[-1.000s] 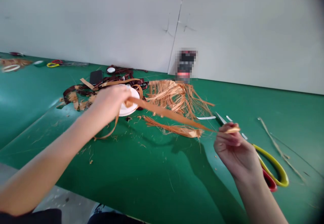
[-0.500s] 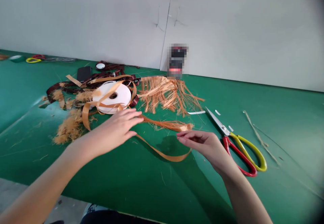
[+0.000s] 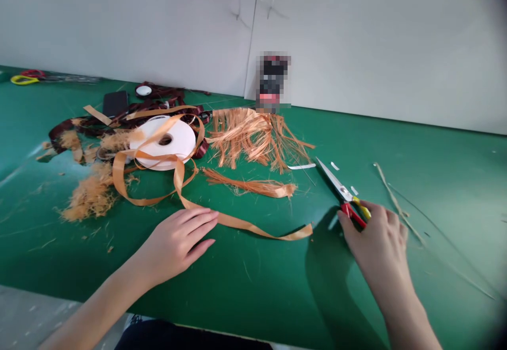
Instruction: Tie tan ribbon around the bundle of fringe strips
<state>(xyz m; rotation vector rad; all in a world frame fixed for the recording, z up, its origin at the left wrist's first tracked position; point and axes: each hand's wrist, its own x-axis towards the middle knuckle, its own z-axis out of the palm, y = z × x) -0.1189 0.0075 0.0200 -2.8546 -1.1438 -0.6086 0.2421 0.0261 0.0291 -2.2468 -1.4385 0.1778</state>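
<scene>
An orange ribbon (image 3: pixel 253 228) runs off a white spool (image 3: pixel 164 141) and lies in loops across the green table (image 3: pixel 257 292), ending near the middle. My left hand (image 3: pixel 178 239) rests flat on the table, fingers stretched out, fingertips touching the ribbon. My right hand (image 3: pixel 378 242) lies over the red and yellow handles of the scissors (image 3: pixel 336 183), fingers curved round them. The blades point away to the upper left, and the handles are mostly hidden under the hand.
A frayed orange strip (image 3: pixel 253 186) and a heap of split orange strands (image 3: pixel 253 136) lie behind the ribbon. Orange fluff (image 3: pixel 89 197), dark ribbon (image 3: pixel 67 125) and a black phone (image 3: pixel 114 102) sit at left. Thin strands (image 3: pixel 396 202) lie at right. A second pair of scissors (image 3: pixel 24 78) lies far left.
Both hands let go of the ribbon they held stretched taut; it now lies on the table. My left hand came down flat, my right hand moved right onto the scissors.
</scene>
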